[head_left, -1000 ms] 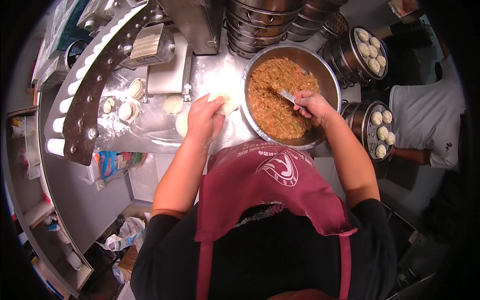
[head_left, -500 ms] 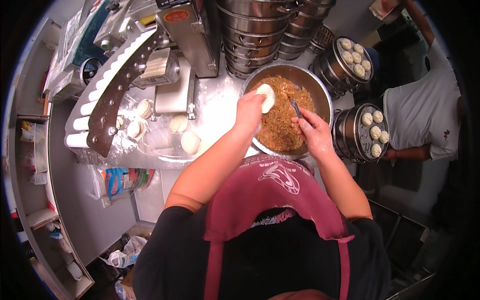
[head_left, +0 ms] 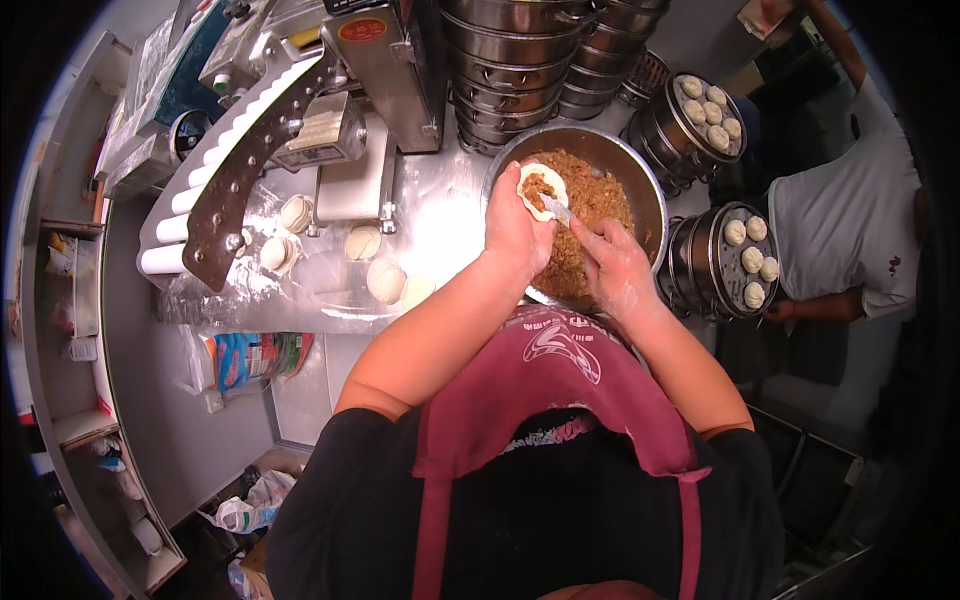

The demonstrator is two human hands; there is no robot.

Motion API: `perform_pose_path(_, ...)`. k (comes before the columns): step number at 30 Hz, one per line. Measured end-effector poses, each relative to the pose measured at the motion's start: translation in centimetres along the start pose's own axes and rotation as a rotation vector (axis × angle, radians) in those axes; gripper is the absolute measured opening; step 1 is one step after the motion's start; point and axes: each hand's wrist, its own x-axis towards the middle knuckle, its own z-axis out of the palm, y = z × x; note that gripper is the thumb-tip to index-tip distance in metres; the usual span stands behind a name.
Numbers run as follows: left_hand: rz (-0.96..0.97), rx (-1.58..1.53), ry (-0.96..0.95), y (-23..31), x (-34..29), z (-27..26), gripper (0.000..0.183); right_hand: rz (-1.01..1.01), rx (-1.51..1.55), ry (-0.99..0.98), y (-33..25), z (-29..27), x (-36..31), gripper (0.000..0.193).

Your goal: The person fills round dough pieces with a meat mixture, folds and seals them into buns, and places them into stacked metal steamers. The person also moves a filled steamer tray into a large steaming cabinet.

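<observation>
My left hand [head_left: 515, 228] cups a round white dough wrapper [head_left: 561, 184] over the left side of a large metal bowl [head_left: 657, 200]. A lump of brown minced filling [head_left: 538, 185] sits in the middle of the wrapper. Gripped in my right hand [head_left: 618, 270] is a small filling spatula [head_left: 557, 208], its pale blade touching the filling at the wrapper's lower right edge. More minced filling [head_left: 598, 195] covers the bottom of the bowl. To the left, several flat dough wrappers [head_left: 385, 281] lie on the floured metal table [head_left: 330, 310].
A dough machine with white rollers [head_left: 185, 200] stands at the left. Stacked steamers [head_left: 515, 75] rise behind the bowl. Two steamer stacks at the right carry pleated buns [head_left: 752, 260]. Beyond them is a person in a grey shirt [head_left: 845, 220], one hand near the closer stack.
My left hand has turned the wrapper face up, and filling now lies on it. The spatula has moved left from over the bowl's filling to the wrapper.
</observation>
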Motion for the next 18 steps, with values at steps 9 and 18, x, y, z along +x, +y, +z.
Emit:
perform_pose_path(9, -0.004, -0.052, 0.185, 3.1, 2.1, -5.7, 0.025, 0.232, -0.205, -0.306, 5.4, -2.7, -2.5, 0.028)
perform_pose_path(18, 0.002, 0.001, 0.245, 4.1, 0.0, -9.8, 0.039, 0.355, -0.291, -0.318, 15.1, 7.9, 2.0, 0.022)
